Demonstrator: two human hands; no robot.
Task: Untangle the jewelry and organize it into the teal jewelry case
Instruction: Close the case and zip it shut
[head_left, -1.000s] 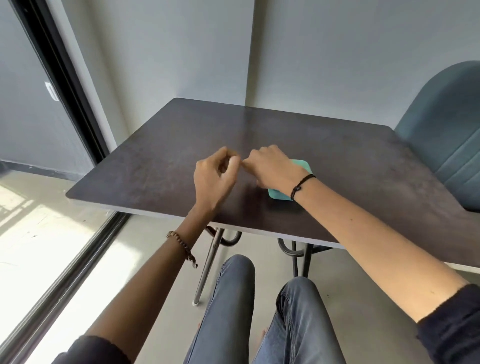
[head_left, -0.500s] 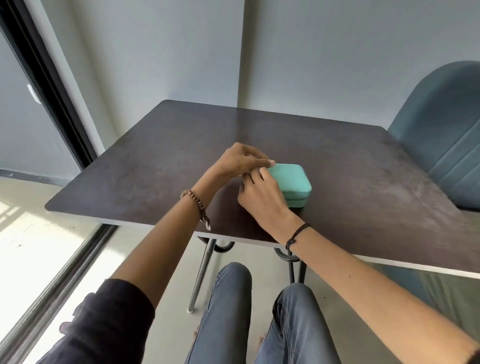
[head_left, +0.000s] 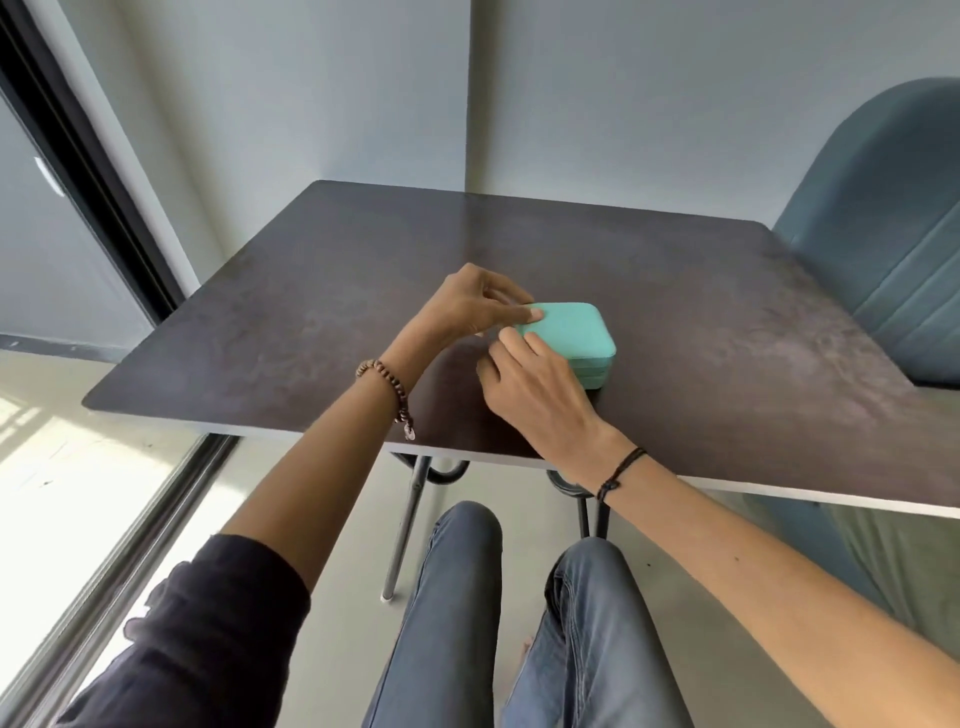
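Note:
The teal jewelry case (head_left: 577, 332) lies closed near the middle of the dark table (head_left: 701, 312). My left hand (head_left: 467, 307) holds its far left corner, thumb pressed on the lid and fingers curled behind. My right hand (head_left: 535, 389) grips the near left corner, with bent fingertips on the lid's edge and the thumb at the side. What the fingertips pinch there is hidden. No loose jewelry shows on the table. A beaded bracelet is on my left wrist and a black cord on my right.
A blue-grey padded chair (head_left: 893, 234) stands at the table's right side. Grey walls close the far side, and a dark sliding-door frame (head_left: 78, 156) runs along the left. My knees are under the table's near edge.
A second ago both hands met in front of the case, hiding most of it. Both then went to its left corners, and they have barely moved in the last half second.

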